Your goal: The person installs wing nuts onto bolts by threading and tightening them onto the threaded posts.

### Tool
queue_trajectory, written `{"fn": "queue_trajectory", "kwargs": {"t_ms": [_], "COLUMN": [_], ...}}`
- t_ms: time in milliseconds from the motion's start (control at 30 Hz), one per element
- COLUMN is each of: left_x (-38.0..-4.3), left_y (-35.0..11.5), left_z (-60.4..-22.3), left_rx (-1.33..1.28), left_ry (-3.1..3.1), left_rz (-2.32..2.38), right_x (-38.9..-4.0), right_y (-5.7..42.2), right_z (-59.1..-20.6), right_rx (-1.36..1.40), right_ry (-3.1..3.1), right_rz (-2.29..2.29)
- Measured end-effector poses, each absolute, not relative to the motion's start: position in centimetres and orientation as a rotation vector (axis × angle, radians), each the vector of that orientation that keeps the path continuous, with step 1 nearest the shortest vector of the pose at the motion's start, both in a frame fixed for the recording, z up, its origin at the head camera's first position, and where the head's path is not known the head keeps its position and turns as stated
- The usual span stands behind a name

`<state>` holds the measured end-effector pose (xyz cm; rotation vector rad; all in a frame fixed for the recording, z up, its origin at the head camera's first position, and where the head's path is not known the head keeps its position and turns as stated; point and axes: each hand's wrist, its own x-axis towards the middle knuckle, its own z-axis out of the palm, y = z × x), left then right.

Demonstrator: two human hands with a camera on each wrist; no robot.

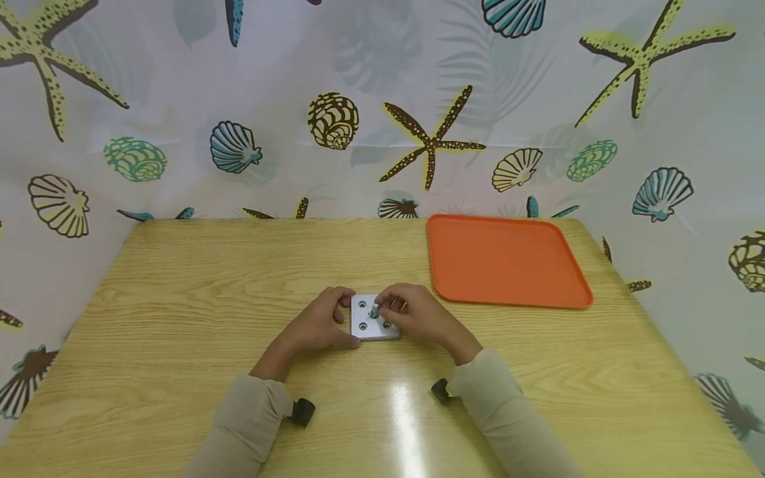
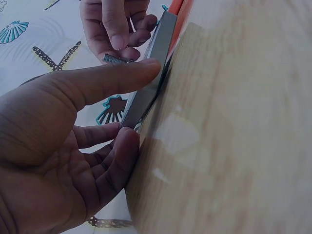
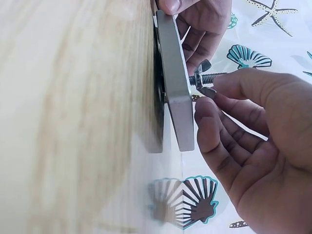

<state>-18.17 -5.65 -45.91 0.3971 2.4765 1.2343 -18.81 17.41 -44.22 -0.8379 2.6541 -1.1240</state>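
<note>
A square silvery metal plate (image 1: 374, 331) lies near the middle of the table, with countersunk holes near its corners. My left hand (image 1: 319, 325) holds it from the left, thumb at the near edge and fingers at the far side. From the plate's centre rises a threaded bolt (image 3: 213, 77), carrying a wing nut (image 3: 198, 81) close above the plate's face. My right hand (image 1: 425, 317) pinches at the wing nut, its thumb and curled fingers around one wing. In the right wrist view, a gap shows between the plate's lower corner and the tabletop.
An orange tray (image 1: 508, 262) lies at the back right of the wood-grain table (image 1: 209, 299). Behind the table hangs a white cloth (image 1: 275, 79) printed with shells and starfish. A black wrist device (image 1: 303, 412) sits at the left cuff, another (image 1: 440, 391) at the right.
</note>
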Motion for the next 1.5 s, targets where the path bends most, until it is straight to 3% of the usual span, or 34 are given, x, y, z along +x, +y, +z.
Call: {"fn": "queue_trajectory", "kwargs": {"t_ms": [1500], "left_x": [-18.22], "left_y": [-5.62], "left_z": [-45.87], "left_rx": [0.391], "left_ry": [2.48], "left_rz": [1.225], "right_x": [-18.47], "right_y": [17.18], "right_z": [-43.99], "right_rx": [-0.817], "right_ry": [2.664], "right_rz": [-1.105]}}
